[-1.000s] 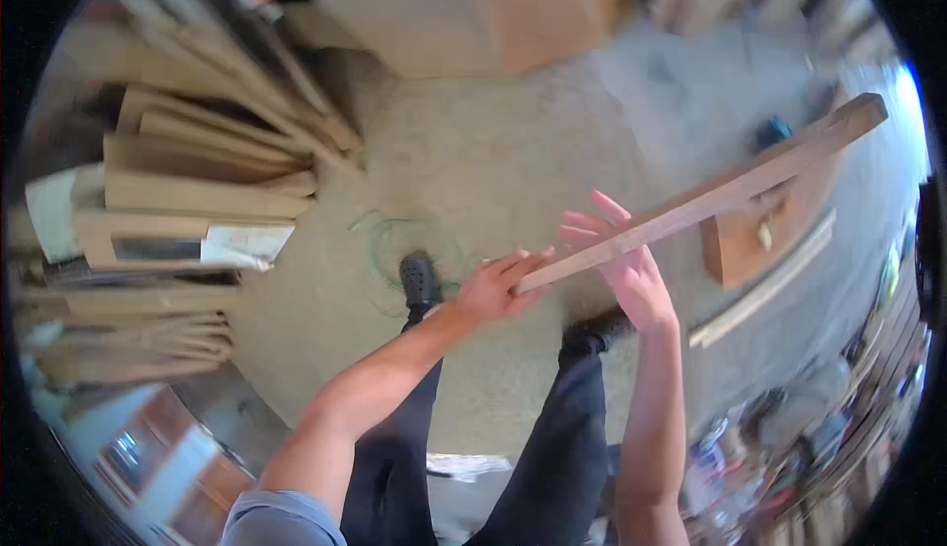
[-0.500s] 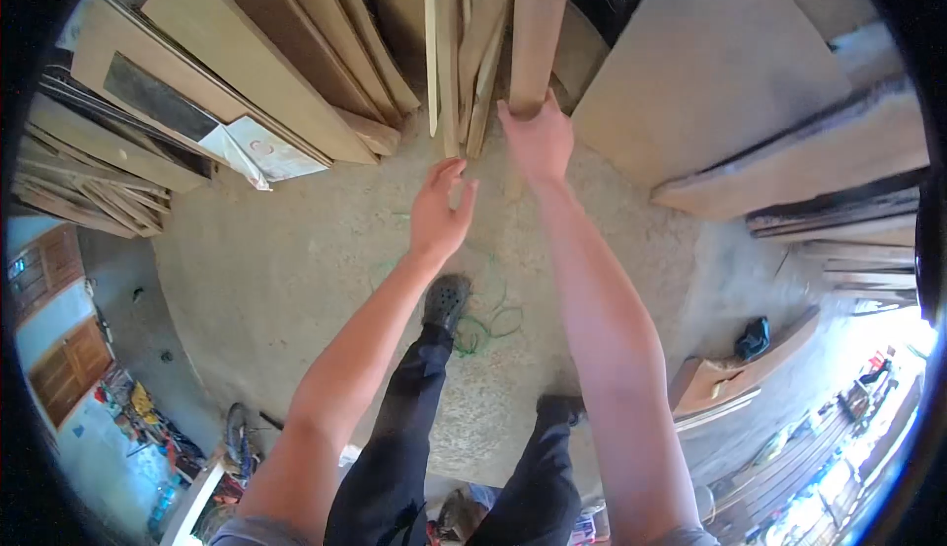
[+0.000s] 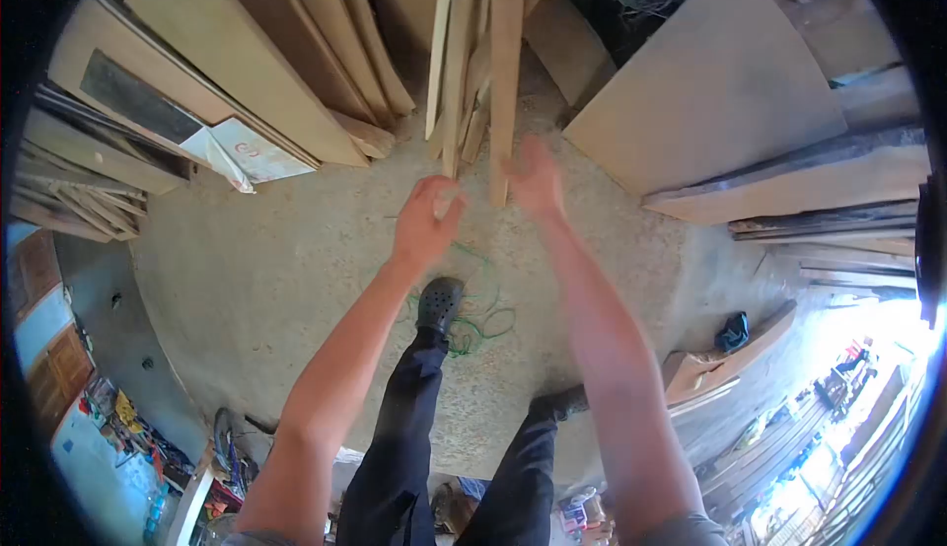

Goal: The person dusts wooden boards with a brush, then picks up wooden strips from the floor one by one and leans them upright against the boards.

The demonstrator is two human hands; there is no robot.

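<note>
A long wooden plank [image 3: 507, 72] stands upright with its lower end on the floor, among several thinner boards [image 3: 457, 63]. My right hand [image 3: 539, 179], smeared by motion, is just right of this plank near its lower end. Its fingers look stretched out, and whether they touch the wood I cannot tell. My left hand [image 3: 426, 222] hovers in front of the thinner boards' lower ends, fingers curved and thumb apart, with nothing in it.
Wide panels [image 3: 237, 53] lean at the left, one bearing a white paper [image 3: 258, 149]. A large board [image 3: 710, 92] leans at the right above a rough-edged slab [image 3: 789, 176]. Green string [image 3: 483, 329] lies on the concrete floor beside my clog [image 3: 440, 301].
My right hand has come off the plank's lower end and moved down beside it. The plank now stands lower, its end at the floor. My left hand has shifted slightly down and left.
</note>
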